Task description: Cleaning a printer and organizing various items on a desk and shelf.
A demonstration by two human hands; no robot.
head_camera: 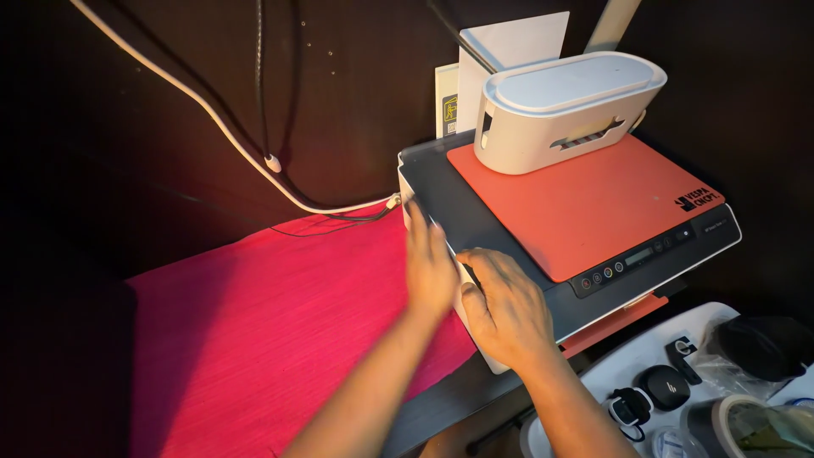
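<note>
Fingers: left hand (430, 270) flat, open against printer (509, 229) side; right hand (502, 307) curled over its edge | printer: under fingertips, long axis toward upper left | white box (564, 108), yellow-marked label (448, 112): beyond fingers

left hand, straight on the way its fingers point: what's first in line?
Likely the white cable plugged in at the printer's back corner. The left hand lies flat along the printer's side, fingers aimed up that edge. Depth is unclear; beyond is dark wall.
</note>
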